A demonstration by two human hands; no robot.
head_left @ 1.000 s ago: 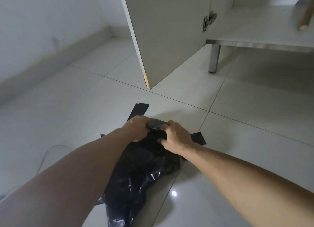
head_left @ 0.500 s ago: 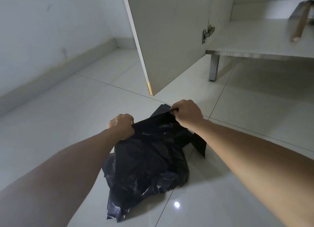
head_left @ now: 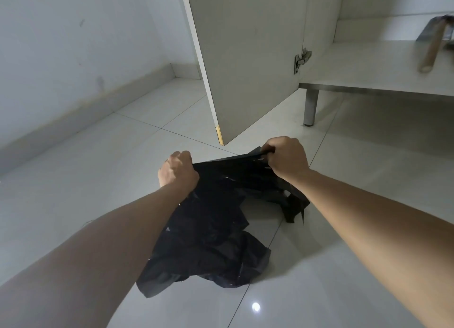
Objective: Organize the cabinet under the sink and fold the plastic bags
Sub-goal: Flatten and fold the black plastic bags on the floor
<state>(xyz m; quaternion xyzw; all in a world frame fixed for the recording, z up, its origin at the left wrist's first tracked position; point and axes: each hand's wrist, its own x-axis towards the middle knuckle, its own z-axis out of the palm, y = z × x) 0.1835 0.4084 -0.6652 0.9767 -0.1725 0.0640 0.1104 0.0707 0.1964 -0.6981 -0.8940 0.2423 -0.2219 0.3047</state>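
i see both hands out in front of me, low over the tiled floor (head_left: 98, 180). the left hand (head_left: 177, 170) has its fingers curled into a fist round the near-left corner of the black plastic bag (head_left: 211, 219), and the right hand (head_left: 287, 159) pinches the far-right corner, fingers clenched on the film with the knuckles up. between the two grips the bag's top edge is pulled into a fairly straight line that runs from lower left to upper right, rising toward the cabinet door (head_left: 245, 57).

from that edge the bag hangs and trails back toward me, so its long axis runs from the hands down toward the bottom of the view, leaning a little to the left. the lower part lies crumpled on the floor between my forearms, and its bottom end points toward me. a loose flap (head_left: 293, 204) droops below the right wrist; i cannot tell whether it is a handle or a torn piece.

the door stands open just beyond the hands, its bottom corner near the right hand but not touching it. a metal hinge (head_left: 301, 61) sits on the door's inner edge. right of it the cabinet floor (head_left: 368, 67) rests on a metal leg (head_left: 310, 107), and a wooden-handled thing (head_left: 430, 52) lies on the cabinet floor at the far right, partly cut off.
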